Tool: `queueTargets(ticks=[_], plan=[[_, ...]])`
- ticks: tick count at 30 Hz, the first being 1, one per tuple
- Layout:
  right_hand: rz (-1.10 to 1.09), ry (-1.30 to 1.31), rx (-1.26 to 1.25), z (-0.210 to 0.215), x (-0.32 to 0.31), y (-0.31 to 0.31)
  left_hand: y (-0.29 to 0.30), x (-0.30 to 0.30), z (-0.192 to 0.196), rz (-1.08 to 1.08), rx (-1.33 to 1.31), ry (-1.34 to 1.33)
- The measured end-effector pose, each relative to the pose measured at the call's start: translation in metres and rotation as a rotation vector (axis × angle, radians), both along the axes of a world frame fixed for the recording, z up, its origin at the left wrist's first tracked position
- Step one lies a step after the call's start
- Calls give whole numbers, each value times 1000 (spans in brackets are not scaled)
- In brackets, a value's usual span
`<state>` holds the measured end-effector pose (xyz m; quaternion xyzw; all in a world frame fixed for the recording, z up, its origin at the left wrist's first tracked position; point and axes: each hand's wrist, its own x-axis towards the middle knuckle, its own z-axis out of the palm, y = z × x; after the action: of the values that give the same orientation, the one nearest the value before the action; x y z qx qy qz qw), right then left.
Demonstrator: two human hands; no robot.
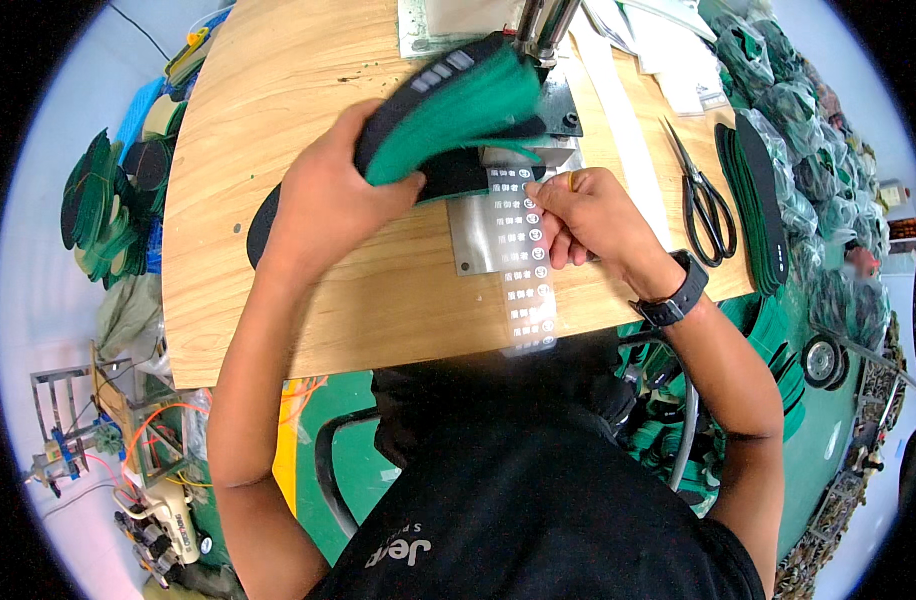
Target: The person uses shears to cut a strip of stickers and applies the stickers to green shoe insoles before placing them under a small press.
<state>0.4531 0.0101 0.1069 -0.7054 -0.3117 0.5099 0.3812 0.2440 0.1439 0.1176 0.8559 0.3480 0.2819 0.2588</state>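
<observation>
My left hand (328,195) is wrapped round a thick bundle of insoles (458,115), black on the outside with green edges fanned out, held tilted above the table. Below the bundle a black insole (448,178) lies at the press, its rounded end showing left of my left wrist. My right hand (598,212) pinches the edge of a clear label strip (523,292) printed with repeated white marks. The strip runs from the insole, over a metal plate (473,245), toward the table's near edge. Metal parts of the press (560,108) stand just behind both hands.
Black-handled scissors (708,210) lie right of my right hand on the wooden table (378,325). Beyond them is a stack of insoles (753,210). Bagged insoles (788,105) crowd the right side. More insoles (103,205) are piled off the left edge.
</observation>
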Motion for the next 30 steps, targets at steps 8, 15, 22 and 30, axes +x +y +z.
queueTargets(ticks=[8,15,22,30], plan=[[26,45,118,-7,5,-7,-5,16,5,-22,178,413],[-234,222,220,-10,8,-33,-3,13,18,-62,44,398],[-263,260,258,-10,10,-29,3,12,4,-116,217,378],[-266,227,299,-15,13,-26,10,6,13,-156,83,336]])
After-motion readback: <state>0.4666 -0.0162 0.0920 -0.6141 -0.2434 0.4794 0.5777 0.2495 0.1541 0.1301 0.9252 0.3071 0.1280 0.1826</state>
